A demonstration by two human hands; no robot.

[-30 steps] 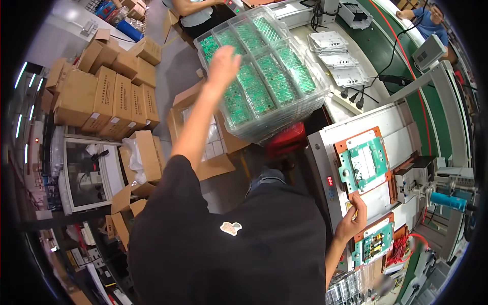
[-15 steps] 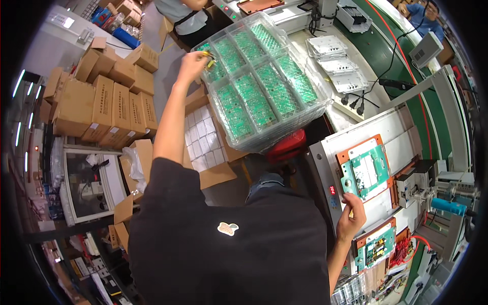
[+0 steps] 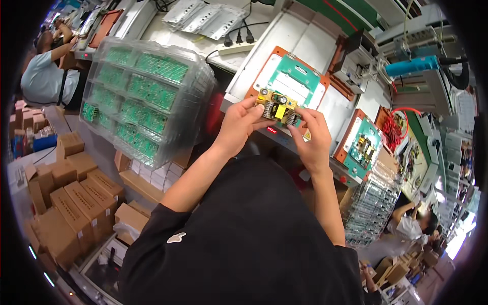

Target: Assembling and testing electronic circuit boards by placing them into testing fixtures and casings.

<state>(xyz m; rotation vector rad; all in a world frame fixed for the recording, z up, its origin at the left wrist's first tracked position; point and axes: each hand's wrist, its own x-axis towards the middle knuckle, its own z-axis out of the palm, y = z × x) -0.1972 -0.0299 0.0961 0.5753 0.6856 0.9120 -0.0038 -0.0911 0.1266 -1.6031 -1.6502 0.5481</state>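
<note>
A small circuit board [image 3: 277, 108] with yellow and black parts is held up between my two hands. My left hand [image 3: 241, 124] pinches its left end, while my right hand [image 3: 312, 136] grips the right end. Just beyond it lies a green and white fixture plate [image 3: 293, 76] on an orange-brown base [image 3: 276, 54]. Farther right, a second green fixture [image 3: 358, 147] carries a similar board [image 3: 364, 145]. To the left stands a stack of clear plastic trays [image 3: 195, 84] with green circuit boards [image 3: 147, 90] in its compartments.
White metal plates [image 3: 203, 19] and a power strip [image 3: 236, 47] lie on the far bench. A press with a blue cylinder [image 3: 413, 66] stands right. More clear trays [image 3: 371, 203] are stacked at lower right. Cardboard boxes [image 3: 76, 203] fill the left. Other people [image 3: 48, 76] work nearby.
My left hand has come from the tray stack to the bench with a circuit board. My right hand has joined it on the board. The view has swung right.
</note>
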